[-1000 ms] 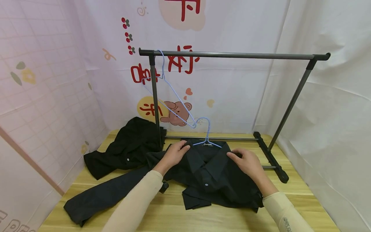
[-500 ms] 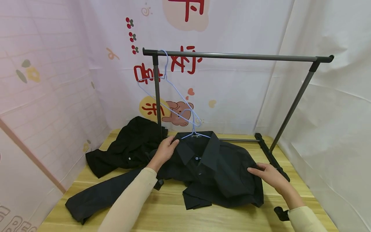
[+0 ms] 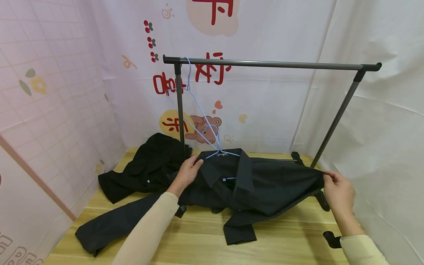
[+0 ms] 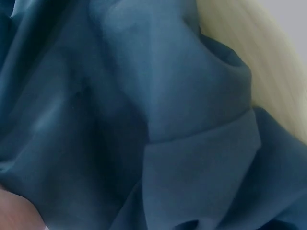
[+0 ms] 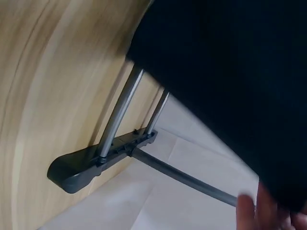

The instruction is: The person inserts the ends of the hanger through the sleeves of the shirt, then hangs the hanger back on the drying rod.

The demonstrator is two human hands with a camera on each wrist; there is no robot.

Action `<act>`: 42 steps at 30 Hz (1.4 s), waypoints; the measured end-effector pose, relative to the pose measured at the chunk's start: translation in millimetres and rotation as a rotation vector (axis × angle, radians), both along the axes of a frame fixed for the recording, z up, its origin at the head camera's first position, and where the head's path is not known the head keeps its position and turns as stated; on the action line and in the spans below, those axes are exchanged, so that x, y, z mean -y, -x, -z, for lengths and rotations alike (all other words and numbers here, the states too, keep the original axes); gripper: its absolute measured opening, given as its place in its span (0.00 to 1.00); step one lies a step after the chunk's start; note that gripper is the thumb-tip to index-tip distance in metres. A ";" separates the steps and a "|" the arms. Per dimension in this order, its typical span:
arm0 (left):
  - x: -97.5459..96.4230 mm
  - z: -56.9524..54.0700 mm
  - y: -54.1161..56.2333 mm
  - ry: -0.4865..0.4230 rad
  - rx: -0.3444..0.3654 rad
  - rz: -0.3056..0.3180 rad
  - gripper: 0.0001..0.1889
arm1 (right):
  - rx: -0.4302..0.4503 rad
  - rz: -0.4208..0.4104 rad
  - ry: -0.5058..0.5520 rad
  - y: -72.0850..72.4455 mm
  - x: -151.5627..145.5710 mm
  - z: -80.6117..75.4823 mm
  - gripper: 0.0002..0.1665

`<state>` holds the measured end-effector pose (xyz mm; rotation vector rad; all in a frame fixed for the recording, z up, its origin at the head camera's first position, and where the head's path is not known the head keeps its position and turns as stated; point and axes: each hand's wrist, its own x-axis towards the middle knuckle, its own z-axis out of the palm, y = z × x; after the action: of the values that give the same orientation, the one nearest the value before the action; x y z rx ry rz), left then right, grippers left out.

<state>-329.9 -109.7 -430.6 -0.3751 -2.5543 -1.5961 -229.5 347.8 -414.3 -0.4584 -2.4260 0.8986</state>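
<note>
A dark collared shirt lies in front of the rack with a light blue wire hanger inside its collar; the hanger's hook rises above the neckline. My left hand grips the shirt at the collar's left side, thumb on top. Out to the right, my right hand pinches the far end of the shirt's fabric and holds it stretched taut. Dark folds of the shirt fill most of the left wrist view. In the right wrist view the fingers are at the fabric's lower corner.
A grey metal clothes rack stands over the wooden table. A second blue hanger hangs at its left end. Another black garment lies crumpled at the left. The rack's black foot stands on the right. Printed cloth surrounds the table.
My right hand has left the collar's right side, moved right and taken the fabric's end, pulling it out straight. My left hand and the collar with its hanger shifted slightly left.
</note>
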 end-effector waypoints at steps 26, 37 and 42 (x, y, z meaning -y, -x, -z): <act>-21.1 -0.6 0.1 0.082 -0.027 0.003 0.09 | 0.031 -0.913 -0.942 -30.2 172.6 108.3 0.10; -23.7 -1.3 -2.3 0.093 -0.003 0.012 0.09 | -0.343 -1.124 -0.748 -38.6 186.0 88.5 0.03; -22.5 0.3 0.2 0.088 0.001 0.041 0.10 | -0.653 -0.807 -0.571 -12.1 155.9 53.9 0.11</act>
<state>-330.1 -87.2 -430.8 -0.4378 -2.6401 -1.5005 -217.4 191.9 -468.2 0.9332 -2.0583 0.4608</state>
